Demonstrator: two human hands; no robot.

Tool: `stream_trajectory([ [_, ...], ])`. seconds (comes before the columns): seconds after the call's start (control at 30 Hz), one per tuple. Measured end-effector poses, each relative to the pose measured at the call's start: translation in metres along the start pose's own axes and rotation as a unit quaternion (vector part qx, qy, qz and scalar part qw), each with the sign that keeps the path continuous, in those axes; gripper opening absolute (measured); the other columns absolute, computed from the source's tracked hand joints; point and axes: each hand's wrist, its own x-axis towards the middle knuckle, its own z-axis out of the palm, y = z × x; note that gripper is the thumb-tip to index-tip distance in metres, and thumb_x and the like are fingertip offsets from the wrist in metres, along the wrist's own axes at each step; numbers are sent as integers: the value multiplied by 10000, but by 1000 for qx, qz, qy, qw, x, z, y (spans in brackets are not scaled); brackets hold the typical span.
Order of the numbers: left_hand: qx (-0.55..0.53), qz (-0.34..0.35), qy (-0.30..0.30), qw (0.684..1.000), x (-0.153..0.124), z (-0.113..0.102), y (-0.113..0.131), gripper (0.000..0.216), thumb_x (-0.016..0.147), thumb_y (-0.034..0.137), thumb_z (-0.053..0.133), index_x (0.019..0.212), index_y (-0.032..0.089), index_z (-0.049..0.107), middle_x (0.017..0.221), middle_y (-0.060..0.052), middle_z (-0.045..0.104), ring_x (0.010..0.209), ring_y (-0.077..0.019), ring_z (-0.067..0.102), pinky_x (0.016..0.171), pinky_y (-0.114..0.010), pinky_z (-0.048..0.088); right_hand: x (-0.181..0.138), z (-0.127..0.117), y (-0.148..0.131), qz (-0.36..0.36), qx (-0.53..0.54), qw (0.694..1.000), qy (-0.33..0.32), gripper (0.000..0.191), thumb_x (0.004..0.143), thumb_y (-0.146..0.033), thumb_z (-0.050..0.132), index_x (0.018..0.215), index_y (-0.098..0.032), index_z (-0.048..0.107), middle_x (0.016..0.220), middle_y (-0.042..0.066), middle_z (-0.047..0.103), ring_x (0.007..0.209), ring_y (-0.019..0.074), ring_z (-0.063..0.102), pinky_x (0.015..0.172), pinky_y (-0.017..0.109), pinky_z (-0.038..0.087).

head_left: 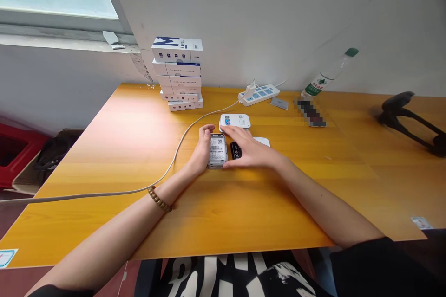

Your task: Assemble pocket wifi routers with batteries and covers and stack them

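Head view: the half-curled left hand (203,148) rests against a clear-cased labelled device (218,151) on the desk (104,148), grip unclear; the open right hand (252,148) lies beside a black power bank (236,150).

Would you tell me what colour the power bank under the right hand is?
The power bank is black with pale lettering, best seen in the head view.

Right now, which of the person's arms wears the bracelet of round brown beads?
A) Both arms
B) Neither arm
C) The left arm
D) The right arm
C. The brown bead bracelet circles the forearm just behind the left hand, while the right hand has a bare wrist and forearm.
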Motion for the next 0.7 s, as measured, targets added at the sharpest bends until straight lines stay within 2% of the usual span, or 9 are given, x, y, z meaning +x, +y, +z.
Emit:
stream_trajectory([
  [0.13, -6, -20, -14, 1000, -1, 1, 0, 650, 1018, 824, 314, 1338, 288, 493, 1495, -133, 569, 1362, -300, 584, 1133, -521, 490, 16, -35, 14, 18, -75, 993, 92, 717, 973, -492, 706, 1607, -253, 474, 1608, 173, 513, 1553, 419, 403, 1263, 638, 326],
  [0.2, -2, -20, -15, 1000, -1, 1, -1, 639, 1023, 816, 310, 1338, 292, 497, 1498, -128, 570, 1353, -298, 589, 1128, -519, 491, 33, -50, 25, 53, -133, 987, 69, 622, 947, -382, 723, 1527, -218, 570, 1572, 189, 549, 1545, 450, 406, 1244, 653, 337],
  [0.27, -1, -13, -7, 1000, -1, 1, -3, 622, 1030, 804, 313, 1327, 292, 505, 1484, -128, 579, 1391, -300, 565, 1163, -529, 463, 50, -59, 37, 92, -158, 983, -9, 581, 883, -324, 772, 1437, -203, 645, 1503, 194, 618, 1458, 469, 508, 1182, 648, 410],
  [0.37, 4, 7, 12, 1000, 1, 0, -5, 574, 1057, 758, 312, 1318, 286, 507, 1460, -129, 582, 1455, -299, 521, 1222, -545, 406, 65, -64, 49, 103, -140, 981, -89, 445, 831, -295, 787, 1265, -212, 733, 1290, 150, 752, 1205, 410, 688, 1045, 555, 533],
  [0.4, 10, 16, 20, 1000, 1, -1, -4, 548, 1068, 733, 321, 1323, 284, 504, 1458, -129, 576, 1465, -299, 514, 1236, -551, 391, 65, -65, 49, 94, -130, 983, -85, 412, 825, -294, 782, 1227, -213, 745, 1240, 137, 771, 1148, 390, 709, 1013, 528, 549],
  [0.47, 30, 58, 38, 997, 1, -2, 1, 491, 1081, 677, 390, 1356, 281, 486, 1486, -132, 544, 1499, -301, 480, 1272, -565, 351, 57, -66, 46, 72, -108, 991, -30, 424, 813, -298, 781, 1225, -207, 738, 1237, 133, 772, 1132, 376, 711, 999, 512, 554],
  [0.57, 66, 183, 41, 980, -1, -4, 13, 513, 1041, 564, 600, 1441, 284, 442, 1614, -152, 430, 1581, -317, 379, 1321, -587, 288, 33, -60, 27, 61, 3, 996, 70, 542, 826, -357, 807, 1330, -219, 662, 1291, 131, 750, 1154, 351, 711, 1001, 512, 566],
  [0.63, 72, 266, 11, 961, -5, -3, 21, 674, 963, 505, 748, 1507, 306, 403, 1690, -162, 340, 1619, -346, 321, 1315, -608, 312, 16, -49, 9, 70, 151, 982, 85, 622, 844, -449, 824, 1383, -243, 590, 1226, 112, 761, 1083, 317, 746, 934, 487, 610],
  [0.7, 70, 315, -32, 946, -9, -1, 26, 875, 868, 477, 863, 1568, 341, 357, 1732, -164, 285, 1637, -383, 285, 1286, -631, 363, 3, -33, -10, 75, 285, 953, 65, 636, 850, -511, 833, 1365, -261, 557, 1147, 92, 771, 1049, 301, 767, 884, 463, 637],
])
